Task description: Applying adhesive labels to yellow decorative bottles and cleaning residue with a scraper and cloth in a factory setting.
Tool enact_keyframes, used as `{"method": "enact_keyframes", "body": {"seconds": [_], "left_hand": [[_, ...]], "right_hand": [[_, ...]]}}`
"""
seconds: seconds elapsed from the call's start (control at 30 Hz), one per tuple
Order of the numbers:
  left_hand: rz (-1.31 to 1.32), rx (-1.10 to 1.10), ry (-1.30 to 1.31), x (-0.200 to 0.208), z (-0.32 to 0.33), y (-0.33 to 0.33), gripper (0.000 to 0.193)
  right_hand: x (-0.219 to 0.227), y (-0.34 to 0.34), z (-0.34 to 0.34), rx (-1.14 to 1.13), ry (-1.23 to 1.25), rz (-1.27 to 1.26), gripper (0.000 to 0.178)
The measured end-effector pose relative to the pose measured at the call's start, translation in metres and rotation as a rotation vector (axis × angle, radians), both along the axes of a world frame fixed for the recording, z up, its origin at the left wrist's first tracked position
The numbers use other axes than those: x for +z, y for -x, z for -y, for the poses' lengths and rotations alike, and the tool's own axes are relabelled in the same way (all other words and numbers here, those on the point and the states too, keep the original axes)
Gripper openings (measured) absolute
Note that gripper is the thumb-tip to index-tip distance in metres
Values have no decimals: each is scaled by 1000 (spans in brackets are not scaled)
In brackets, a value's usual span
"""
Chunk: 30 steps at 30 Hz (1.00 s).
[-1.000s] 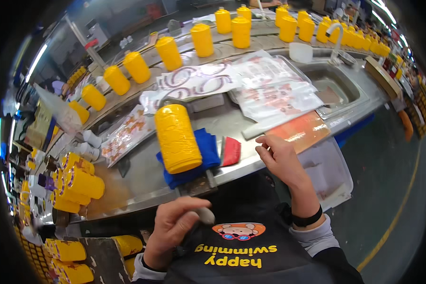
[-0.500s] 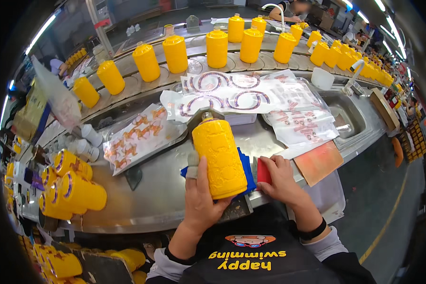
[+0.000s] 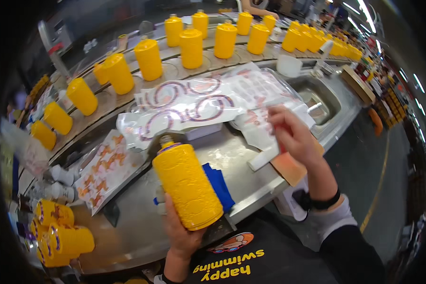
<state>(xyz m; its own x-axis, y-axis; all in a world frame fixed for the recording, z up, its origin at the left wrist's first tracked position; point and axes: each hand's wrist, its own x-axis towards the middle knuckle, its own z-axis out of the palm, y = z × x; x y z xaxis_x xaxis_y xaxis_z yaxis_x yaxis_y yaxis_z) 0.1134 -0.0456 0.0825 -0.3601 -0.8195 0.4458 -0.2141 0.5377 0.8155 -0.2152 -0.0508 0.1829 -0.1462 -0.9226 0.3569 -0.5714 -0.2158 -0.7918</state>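
My left hand (image 3: pixel 182 239) grips the lower end of a yellow embossed bottle (image 3: pixel 187 184), its fingers partly hidden behind it. The bottle lies tilted, with its neck against a dark metal holder (image 3: pixel 152 147) and its base toward me. A folded blue cloth (image 3: pixel 217 187) lies just right of it. Slightly blurred, my right hand (image 3: pixel 296 137) is raised with bent fingers over the printed decal sheets (image 3: pixel 258 130). Below those fingers shows part of a red scraper (image 3: pixel 281 137), mostly covered by the hand.
Yellow bottles (image 3: pixel 191 49) stand along the curved conveyor (image 3: pixel 168 75) at the back. A tray of animal decals (image 3: pixel 102 170) and stacked yellow bottles (image 3: pixel 71 239) are at left. An orange-brown board (image 3: pixel 288 169) and a sink (image 3: pixel 324 102) are at right.
My right hand has left the blue cloth and moved up and right over the decal sheets. My left hand still holds the bottle. The whole view has shifted and tilted.
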Motion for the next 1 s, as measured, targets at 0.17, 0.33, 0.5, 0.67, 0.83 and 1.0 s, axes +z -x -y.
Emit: {"method": "enact_keyframes", "body": {"seconds": [0.17,0.33,0.5,0.67,0.83,1.0], "left_hand": [[-39,30,3,-3,2,1,89],[-14,61,53,6,3,11,85],[-129,94,-101,-4,1,14,90],[-89,97,-55,2,5,13,96],[-233,85,-128,2,4,24,96],[-170,116,-139,2,3,20,98]], "right_hand": [[20,114,62,-117,141,-661,25],[-23,187,134,26,-284,-1040,19],[-47,122,200,328,-632,-1261,27],[-30,59,212,408,-514,-1068,21],[-24,34,218,412,-549,-707,21],[-34,89,230,176,-548,-1138,24]]}}
